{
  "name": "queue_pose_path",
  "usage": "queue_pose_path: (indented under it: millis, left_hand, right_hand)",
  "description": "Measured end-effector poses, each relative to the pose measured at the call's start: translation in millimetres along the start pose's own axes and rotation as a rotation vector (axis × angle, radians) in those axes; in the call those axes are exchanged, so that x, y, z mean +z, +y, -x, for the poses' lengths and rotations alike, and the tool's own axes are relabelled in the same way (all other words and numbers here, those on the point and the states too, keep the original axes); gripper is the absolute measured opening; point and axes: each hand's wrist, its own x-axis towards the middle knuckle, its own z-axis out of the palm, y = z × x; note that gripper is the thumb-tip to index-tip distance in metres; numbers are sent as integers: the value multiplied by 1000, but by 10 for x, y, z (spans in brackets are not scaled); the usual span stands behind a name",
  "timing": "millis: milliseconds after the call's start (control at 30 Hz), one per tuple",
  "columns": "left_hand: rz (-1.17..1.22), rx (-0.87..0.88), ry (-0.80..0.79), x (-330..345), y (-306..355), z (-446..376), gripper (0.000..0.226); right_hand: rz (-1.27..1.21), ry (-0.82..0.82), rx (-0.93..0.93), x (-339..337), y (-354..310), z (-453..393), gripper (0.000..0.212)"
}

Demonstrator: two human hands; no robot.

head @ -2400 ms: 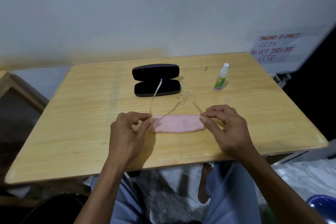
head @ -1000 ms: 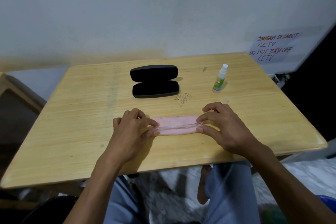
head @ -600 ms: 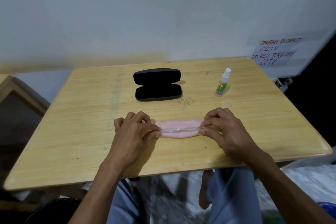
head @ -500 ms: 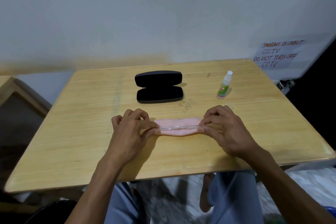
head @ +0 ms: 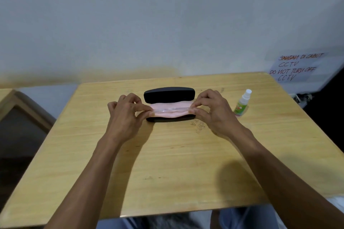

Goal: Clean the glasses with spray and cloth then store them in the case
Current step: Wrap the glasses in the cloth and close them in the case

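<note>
Both hands — left hand (head: 124,115), right hand (head: 214,109) — pinch the folded glasses (head: 172,110) and pink cloth (head: 170,112) by the ends, long axis spanning between them, directly over the open case (head: 168,95).

Folded clear glasses (head: 172,110) on pink cloth (head: 170,110) — over the open black case (head: 168,95) — spray bottle (head: 242,103) upright beside.

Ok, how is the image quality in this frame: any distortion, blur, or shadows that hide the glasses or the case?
Head view: wide-angle distortion bows the table edges. Soft shadows fall toward the viewer under both forearms, clear of the case. The clear glasses are faint against the pink cloth, so the lenses are hard to tell. The wall sign is slightly blurred yet readable; the spray bottle label is not.
</note>
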Motion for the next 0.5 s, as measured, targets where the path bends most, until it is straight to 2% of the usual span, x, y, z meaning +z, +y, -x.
queue_pose_path:
  millis: [500]
  left_hand:
    - [19, -30, -118, 138, -137, -131, 16]
  right_hand:
    - [13, -91, 125, 124, 138, -66, 14]
